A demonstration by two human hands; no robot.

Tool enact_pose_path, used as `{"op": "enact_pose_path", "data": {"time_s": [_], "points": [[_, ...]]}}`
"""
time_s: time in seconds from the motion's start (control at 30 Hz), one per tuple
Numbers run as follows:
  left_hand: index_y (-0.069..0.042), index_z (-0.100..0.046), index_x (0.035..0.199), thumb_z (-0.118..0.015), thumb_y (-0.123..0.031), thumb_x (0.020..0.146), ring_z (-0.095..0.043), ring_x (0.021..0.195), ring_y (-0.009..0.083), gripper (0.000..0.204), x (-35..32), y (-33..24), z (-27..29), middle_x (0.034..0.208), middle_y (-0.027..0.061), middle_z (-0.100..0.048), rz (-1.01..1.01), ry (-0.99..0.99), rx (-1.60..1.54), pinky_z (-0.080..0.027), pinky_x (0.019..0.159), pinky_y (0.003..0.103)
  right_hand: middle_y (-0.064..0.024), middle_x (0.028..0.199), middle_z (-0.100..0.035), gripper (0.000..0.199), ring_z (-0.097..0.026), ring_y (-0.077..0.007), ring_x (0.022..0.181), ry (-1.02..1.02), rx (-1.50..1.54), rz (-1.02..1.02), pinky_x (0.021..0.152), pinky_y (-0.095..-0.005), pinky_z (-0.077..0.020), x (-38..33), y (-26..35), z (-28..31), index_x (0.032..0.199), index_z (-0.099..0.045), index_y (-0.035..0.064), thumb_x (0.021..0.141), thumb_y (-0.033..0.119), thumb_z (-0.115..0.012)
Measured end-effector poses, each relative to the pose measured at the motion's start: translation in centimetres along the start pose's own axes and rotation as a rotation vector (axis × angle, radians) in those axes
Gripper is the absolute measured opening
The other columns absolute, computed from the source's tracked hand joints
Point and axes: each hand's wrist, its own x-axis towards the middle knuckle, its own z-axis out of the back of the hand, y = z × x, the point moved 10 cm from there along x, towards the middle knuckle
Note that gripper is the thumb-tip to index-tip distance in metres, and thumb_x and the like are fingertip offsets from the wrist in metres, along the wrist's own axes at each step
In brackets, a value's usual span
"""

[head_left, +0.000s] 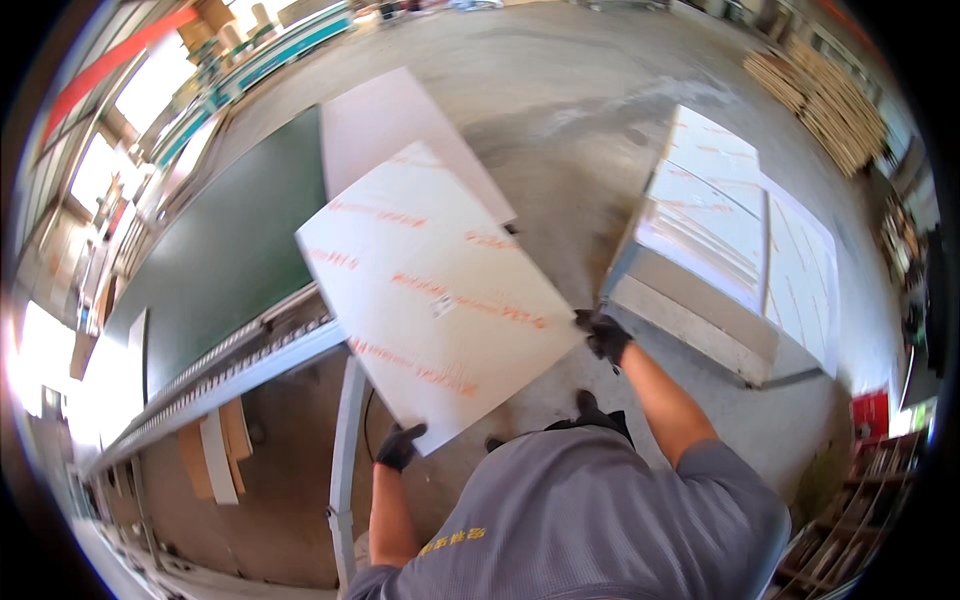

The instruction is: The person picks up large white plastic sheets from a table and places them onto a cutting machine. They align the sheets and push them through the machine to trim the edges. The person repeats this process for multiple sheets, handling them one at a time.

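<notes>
Head view: A worker in a grey shirt (610,510) holds a white panel (440,295) with both gloved hands on a workshop floor (570,70).
Panel: Held in front of the worker's body, it bears orange print and a small pale label; its far part overlaps a green tabletop (230,220) and a pinkish board (400,115) in the view, and whether it touches either cannot be told.
Left hand: In a black glove, the left hand (400,446) has its fingers closed on the panel's edge just beside the nearest corner.
Right hand: Also in black, the right hand (603,337) grips the panel at its right corner, fingers closed around the edge.
Tabletop: The green surface stands at left, with a row of rollers (215,385) along its near side and a pale leg (346,470) below.
Under the rollers: Brown and white offcuts (218,455) stand grouped together.
Stack: White panels (705,160) with similar orange marks lie piled at right, well apart from the green surface.
Background: A timber pile (835,115) sits at upper right, a teal machine (290,45) at upper left; a red box (870,415) shows at far right.
</notes>
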Motion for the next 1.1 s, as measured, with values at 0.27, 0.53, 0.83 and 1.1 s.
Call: {"op": "enact_pose_path", "data": {"time_s": [0.27,0.53,0.83,1.1], "points": [[0.005,-0.043,0.136,-0.06,-0.052,0.09,-0.057,0.107,0.0293,0.075,-1.4,1.1,1.0,0.127,0.0161,-0.056,-0.198,-0.386,-0.162,-0.048,0.092,0.041,0.0002,0.058,-0.055,0.029,-0.049,-0.011,0.047,0.337,-0.469,-0.036,0.042,-0.0286,-0.0373,-0.3,-0.2,0.3,0.088,-0.067,0.0092,0.081,0.038,-0.07],[0.007,-0.052,0.125,-0.064,-0.049,0.089,-0.057,0.1,0.0256,0.068,-5.5,7.1,-9.3,0.118,0.0143,-0.06,-0.245,-0.561,-0.038,-0.048,0.087,0.038,0.0,0.058,-0.058,0.027,-0.052,-0.0107,0.05,0.441,-0.686,-0.05,0.047,-0.0291,-0.04,-10.6,-0.2,10.6,0.084,-0.066,0.0068,0.082,0.034,-0.067],[0.009,-0.058,0.116,-0.068,-0.049,0.086,-0.06,0.089,0.024,0.066,-3.5,7.6,-26.2,0.109,0.0155,-0.064,-0.259,-0.471,0.167,-0.051,0.081,0.037,0.0,0.067,-0.06,0.021,-0.053,-0.0076,0.055,0.077,-0.231,-0.175,0.05,-0.0255,-0.0425,-24.4,-8.9,26.3,0.09,-0.066,0.0046,0.083,0.024,-0.071],[0.004,-0.063,0.112,-0.063,-0.035,0.093,-0.061,0.079,0.0156,0.043,-0.5,6.9,-43.0,0.096,0.0088,-0.067,-0.339,-0.072,0.191,-0.05,0.073,0.029,-0.0033,0.06,-0.058,0.023,-0.051,-0.0109,0.05,-0.247,-0.272,-0.228,0.046,-0.0288,-0.041,-40.0,-12.2,34.0,0.084,-0.064,0.004,0.085,0.026,-0.068]]}}
